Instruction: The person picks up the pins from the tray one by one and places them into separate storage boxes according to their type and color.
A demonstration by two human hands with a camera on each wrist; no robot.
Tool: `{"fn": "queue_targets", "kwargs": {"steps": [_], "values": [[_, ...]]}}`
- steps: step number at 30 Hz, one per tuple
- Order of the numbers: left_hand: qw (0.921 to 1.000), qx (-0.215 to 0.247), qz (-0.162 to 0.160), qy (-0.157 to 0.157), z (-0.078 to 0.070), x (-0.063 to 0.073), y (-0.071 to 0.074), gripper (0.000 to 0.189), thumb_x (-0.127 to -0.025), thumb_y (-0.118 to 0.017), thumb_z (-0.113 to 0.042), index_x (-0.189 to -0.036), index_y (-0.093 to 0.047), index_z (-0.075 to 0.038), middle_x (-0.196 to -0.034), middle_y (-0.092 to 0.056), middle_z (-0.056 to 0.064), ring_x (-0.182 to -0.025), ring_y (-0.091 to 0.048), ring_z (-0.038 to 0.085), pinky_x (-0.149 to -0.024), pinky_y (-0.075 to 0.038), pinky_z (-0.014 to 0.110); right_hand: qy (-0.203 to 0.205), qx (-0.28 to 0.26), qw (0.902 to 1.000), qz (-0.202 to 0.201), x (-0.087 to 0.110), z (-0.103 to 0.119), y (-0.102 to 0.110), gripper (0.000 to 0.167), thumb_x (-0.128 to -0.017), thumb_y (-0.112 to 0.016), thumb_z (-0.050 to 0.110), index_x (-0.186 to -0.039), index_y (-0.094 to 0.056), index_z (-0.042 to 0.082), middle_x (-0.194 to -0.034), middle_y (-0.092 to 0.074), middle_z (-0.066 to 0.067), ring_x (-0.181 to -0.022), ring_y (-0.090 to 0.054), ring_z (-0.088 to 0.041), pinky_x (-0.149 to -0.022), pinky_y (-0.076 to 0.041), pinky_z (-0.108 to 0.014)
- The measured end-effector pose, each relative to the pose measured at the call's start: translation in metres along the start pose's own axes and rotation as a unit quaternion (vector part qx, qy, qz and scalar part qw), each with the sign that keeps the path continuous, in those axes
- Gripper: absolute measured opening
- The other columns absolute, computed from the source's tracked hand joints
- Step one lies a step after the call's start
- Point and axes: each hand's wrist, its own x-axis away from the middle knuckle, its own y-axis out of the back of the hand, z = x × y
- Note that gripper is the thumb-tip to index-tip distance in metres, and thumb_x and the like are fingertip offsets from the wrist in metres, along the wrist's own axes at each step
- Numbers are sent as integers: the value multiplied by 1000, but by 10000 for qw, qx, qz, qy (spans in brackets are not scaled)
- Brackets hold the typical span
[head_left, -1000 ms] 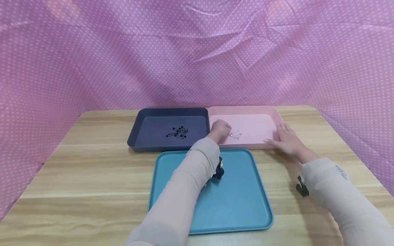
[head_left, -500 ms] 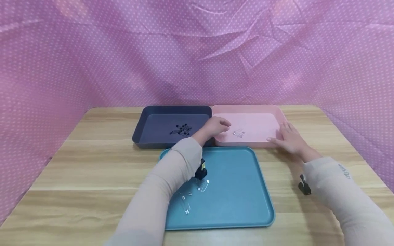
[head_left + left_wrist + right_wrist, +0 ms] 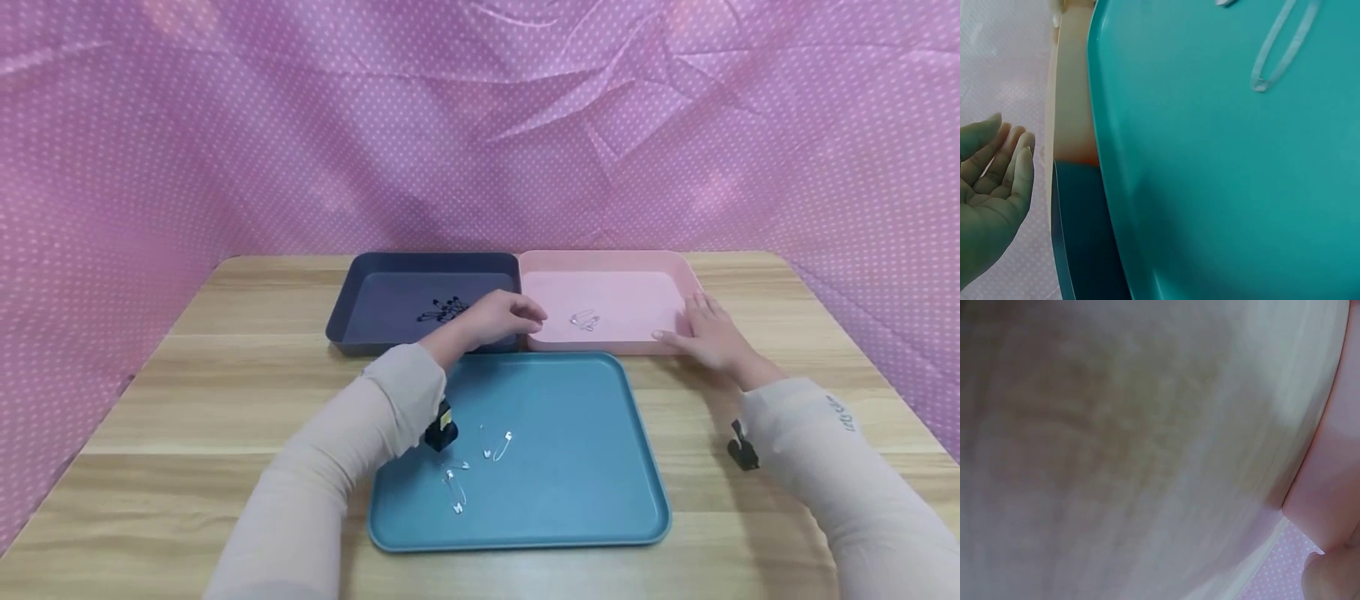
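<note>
In the head view my left hand [image 3: 497, 320] hovers over the neighbouring walls of the two back trays, its fingers loosely bent and nothing in them. The left wrist view also shows this hand [image 3: 991, 181] without anything in its fingers. My right hand [image 3: 711, 335] rests on the right front corner of the pink tray [image 3: 622, 292], fingers extended. Several silver safety pins [image 3: 583, 320] lie in that tray. Black safety pins [image 3: 442, 310] are heaped in the dark blue tray [image 3: 390, 292], partly behind my left hand. On the teal tray [image 3: 562, 467] are several silver safety pins [image 3: 502, 447].
The trays stand on a wood-grain table [image 3: 225, 400]; the teal one is in front of the two deeper ones. A pink dotted cloth [image 3: 480, 125] hangs behind and at both sides. Black wrist-camera mounts [image 3: 441, 428] sit under the sleeves.
My left hand has moved left from beside the silver pins in the pink tray, its fingers loosening. The safety pins on the teal tray have come into sight. My right hand stays at the pink tray.
</note>
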Motion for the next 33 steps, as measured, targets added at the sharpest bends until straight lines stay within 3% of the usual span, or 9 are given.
{"fn": "queue_targets", "kwargs": {"steps": [9,16,27,33], "values": [[9976,-319,382,-474,8,33,7,23,-83,-58,-20,-106,-61,-14,-98,-59,-6,-92,-52,9,-83,-39,27,-3,-102,9999,-33,0,-1,-1,95,-83,-39,56,-130,4,-15,-134,11,-32,-124,12,-40,-97,5,-51],[9933,-95,850,-774,20,56,12,25,-81,-59,-12,-106,-61,-8,-98,-61,0,-90,-54,9,-80,-41,24,-21,-82,9999,-65,0,-1,-2,97,-82,-41,57,-130,5,-14,-134,11,-31,-124,11,-41,-97,5,-51],[9797,5,1745,-989,37,76,12,28,-77,-63,-8,-104,-61,-3,-100,-61,6,-88,-56,9,-78,-43,22,102,-1,9999,-119,-1,-2,-2,95,-83,-40,55,-129,3,-16,-134,8,-33,-123,9,-42,-97,5,-51],[9744,1,2061,-898,42,82,7,26,-76,-63,-6,-103,-62,-3,-98,-62,5,-87,-57,9,-76,-44,22,142,-27,9998,-156,-1,-3,-3,95,-83,-40,54,-129,3,-16,-134,9,-33,-123,10,-43,-97,5,-51]]}}
